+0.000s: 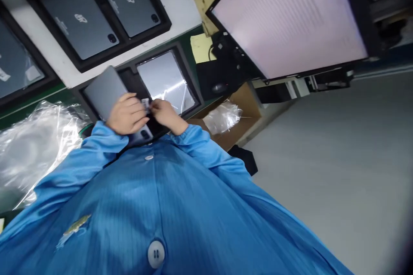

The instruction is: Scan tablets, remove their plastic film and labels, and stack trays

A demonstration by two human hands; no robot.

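A grey tablet [105,88] lies tilted over the left part of a dark foam tray [191,78]; its dark camera patch shows near my body. My left hand [127,114] is closed on the tablet, fingers curled across its back. Close beside it, my right hand [168,116] has its fingertips pinched at a small whitish label [146,104] by the tablet's edge. Part of the label is hidden by the fingers. In the right compartment of the same tray rests another tablet in a clear, shiny sleeve [163,75].
Another dark tray [121,45] with two grey tablets stands behind, and a third tray [19,58] is at far left. Clear plastic bags [38,146] heap at left. At right are a monitor [290,17], a mouse [220,88] and a cardboard box [248,107] holding plastic.
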